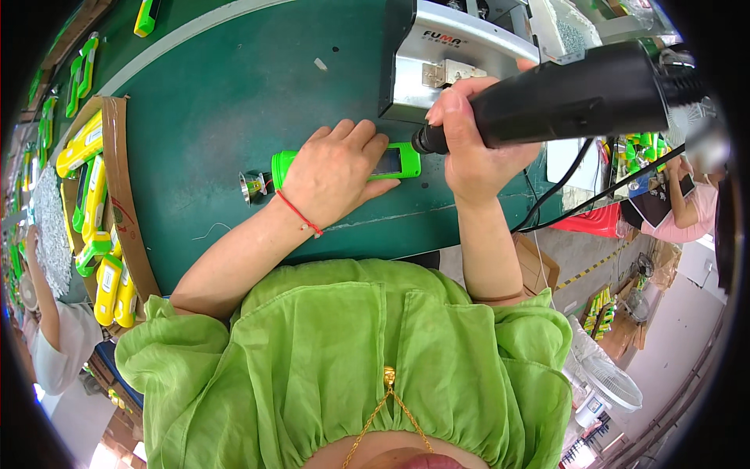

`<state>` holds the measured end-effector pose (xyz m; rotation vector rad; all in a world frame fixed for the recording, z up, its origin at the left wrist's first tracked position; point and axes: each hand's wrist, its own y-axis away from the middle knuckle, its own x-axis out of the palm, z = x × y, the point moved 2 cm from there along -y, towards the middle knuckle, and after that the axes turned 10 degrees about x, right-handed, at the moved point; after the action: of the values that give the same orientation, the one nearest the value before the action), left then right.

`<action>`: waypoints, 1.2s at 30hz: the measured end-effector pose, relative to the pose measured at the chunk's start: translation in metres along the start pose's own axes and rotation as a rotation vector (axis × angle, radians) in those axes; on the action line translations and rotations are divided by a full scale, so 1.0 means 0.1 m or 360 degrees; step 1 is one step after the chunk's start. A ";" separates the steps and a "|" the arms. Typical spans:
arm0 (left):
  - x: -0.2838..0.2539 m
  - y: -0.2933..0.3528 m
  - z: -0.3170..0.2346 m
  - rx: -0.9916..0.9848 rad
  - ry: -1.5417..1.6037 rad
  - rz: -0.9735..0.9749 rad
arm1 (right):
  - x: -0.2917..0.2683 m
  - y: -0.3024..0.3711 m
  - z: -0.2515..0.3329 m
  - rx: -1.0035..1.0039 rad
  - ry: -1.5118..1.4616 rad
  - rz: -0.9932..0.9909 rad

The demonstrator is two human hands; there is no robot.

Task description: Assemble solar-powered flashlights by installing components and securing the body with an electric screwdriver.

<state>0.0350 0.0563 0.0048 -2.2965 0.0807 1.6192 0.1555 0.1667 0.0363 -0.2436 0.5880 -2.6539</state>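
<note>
A bright green flashlight body (410,159) with a dark panel lies on the green table. My left hand (332,172) presses over it and grips it, hiding its middle. At its left end a small shiny reflector (251,188) hangs out on thin red wires. My right hand (486,160) is wrapped round a black electric screwdriver (574,98), held tilted. The tool's nose is at the right end of the flashlight body; whether the bit touches a screw I cannot tell.
A silver machine (469,59) stands beyond my right hand. On the left, a cardboard box (117,195) holds several yellow and green flashlights. Black cables (562,199) run to the right. People work at both sides, and a white fan (609,383) stands lower right.
</note>
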 end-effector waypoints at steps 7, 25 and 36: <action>0.00 0.00 -0.04 -0.0031 -0.0027 0.0047 | 0.07 0.04 -0.01 -0.0023 0.0049 -0.0135; -0.35 0.18 0.10 0.0004 0.0038 -0.0271 | -0.21 -0.50 0.46 -0.0364 -0.0011 -0.0100; -0.07 0.27 0.19 -0.0143 0.0591 -0.0311 | -0.05 -0.35 0.42 0.0105 -0.0309 0.0085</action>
<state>0.0089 0.0358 -0.0004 -2.5565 -0.1290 1.1110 0.1581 0.1823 0.0884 -0.4536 0.4378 -2.5552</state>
